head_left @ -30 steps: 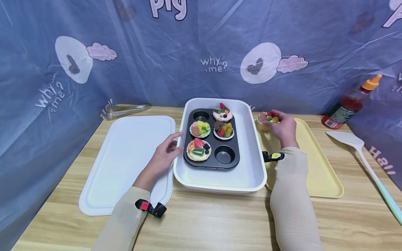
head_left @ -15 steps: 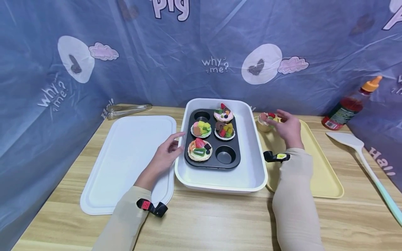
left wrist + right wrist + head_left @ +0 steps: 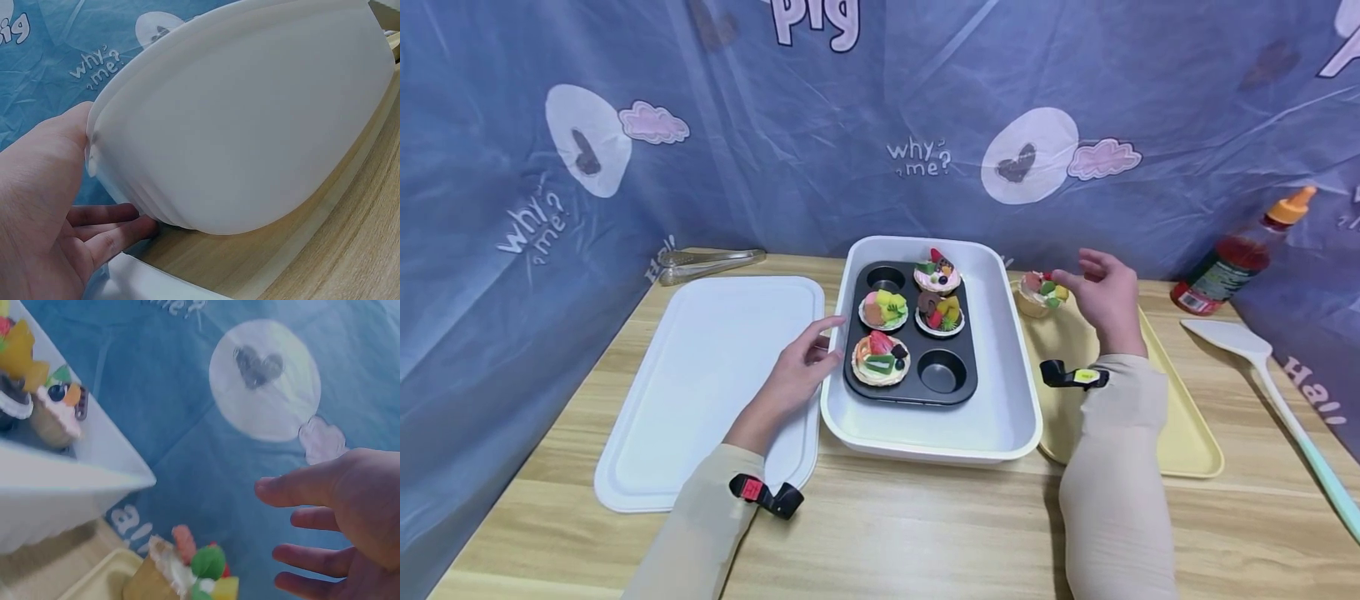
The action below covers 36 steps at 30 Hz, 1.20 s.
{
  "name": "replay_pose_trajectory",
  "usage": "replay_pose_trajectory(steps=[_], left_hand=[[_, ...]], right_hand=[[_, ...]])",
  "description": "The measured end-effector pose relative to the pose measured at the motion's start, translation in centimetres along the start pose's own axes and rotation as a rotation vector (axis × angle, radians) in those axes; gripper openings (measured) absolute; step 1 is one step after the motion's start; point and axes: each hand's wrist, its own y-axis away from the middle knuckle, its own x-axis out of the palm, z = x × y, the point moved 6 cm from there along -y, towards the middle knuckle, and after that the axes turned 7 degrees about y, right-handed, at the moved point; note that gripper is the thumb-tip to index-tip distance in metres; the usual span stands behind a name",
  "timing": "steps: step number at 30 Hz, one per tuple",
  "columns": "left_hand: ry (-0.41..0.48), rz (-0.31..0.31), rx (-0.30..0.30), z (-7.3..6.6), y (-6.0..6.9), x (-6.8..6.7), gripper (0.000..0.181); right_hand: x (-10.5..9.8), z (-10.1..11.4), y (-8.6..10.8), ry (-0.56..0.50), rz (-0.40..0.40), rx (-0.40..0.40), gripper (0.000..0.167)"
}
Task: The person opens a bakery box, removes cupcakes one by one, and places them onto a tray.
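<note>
The left hand (image 3: 792,371) touches the white bin (image 3: 998,354), grip unclear; tarts (image 3: 881,360) in its muffin tin (image 3: 913,387) likely want the next reach. Transfer seems underway: a fruit tart (image 3: 1037,302) stands on the yellow tray (image 3: 1187,442) beside the right hand (image 3: 1111,302), fingers parted.

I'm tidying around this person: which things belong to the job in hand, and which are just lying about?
Seemingly in use:
five tarts
tin
bin
yellow tray

Apparently just lying about:
white tray
tongs
bottle
spatula
</note>
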Motion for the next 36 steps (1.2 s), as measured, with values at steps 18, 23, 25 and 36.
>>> replay_pose_trajectory(steps=[18,23,25,36], left_hand=[[0.039,0.002,0.003,0.1,-0.2,1.0,0.053],[0.027,-0.003,-0.004,0.1,-0.2,0.7,0.053],[0.021,-0.002,-0.004,0.0,-0.1,0.6,0.052],[0.012,0.002,0.013,-0.3,0.1,-0.2,0.052]], right_hand=[[1.9,7.0,2.5,0.039,0.13,-0.203,0.062],[4.0,8.8,2.6,0.035,0.136,-0.228,0.054],[4.9,9.4,2.4,0.029,0.129,-0.231,0.05],[11.0,11.0,1.0,0.044,0.169,-0.196,0.051]])
